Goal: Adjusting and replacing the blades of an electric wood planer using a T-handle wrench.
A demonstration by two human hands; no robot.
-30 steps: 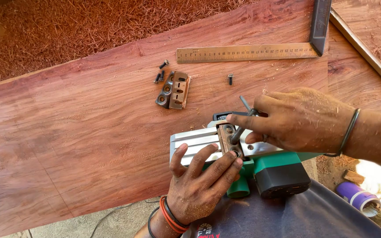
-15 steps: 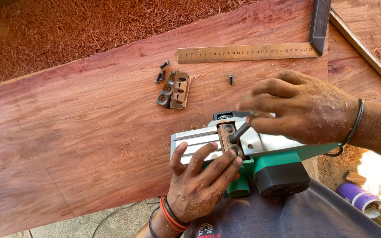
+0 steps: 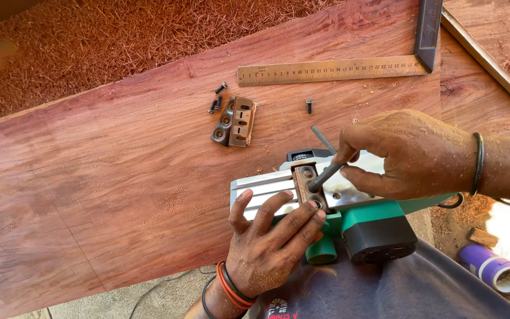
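- Since the earlier frames, right hand [image 3: 411, 156] has shifted its grip: hex key [image 3: 324, 168] now angles down from 1 o'clock into a bolt on the cutter drum [image 3: 308, 186]; left hand barely moved.
- Red wood slab [image 3: 119, 177] fills the view, lying corner to corner; shavings [image 3: 90, 41] are heaped past its far edge at 11 o'clock.
- Green electric planer [image 3: 373, 221], sole up, rests on the person's lap at 5 o'clock of centre, its sole against the near slab edge.
- Right hand: fingers pinched together on the hex key's long arm.
- Left hand [image 3: 267, 248]: fingers spread, pressing flat on the grooved sole [image 3: 261, 192] and beside the drum, steadying it; grips nothing.
- Steel ruler [image 3: 332, 70] at 12 o'clock, one end touching a dark square arm [image 3: 429, 29].
- Removed blade clamp plate [image 3: 235, 121] lies at 10 o'clock of the planer, well apart.
- Loose bolts [image 3: 218, 97] sit just beside the plate; a single bolt [image 3: 309, 105] lies apart on its own.
- Risk, my judgement: the key sits tilted, so it could cam out and round the socket, throwing knuckles or left fingertips [image 3: 317, 214] onto the blade edge.
- Risk: the small bolts could get knocked into the shavings and lost.
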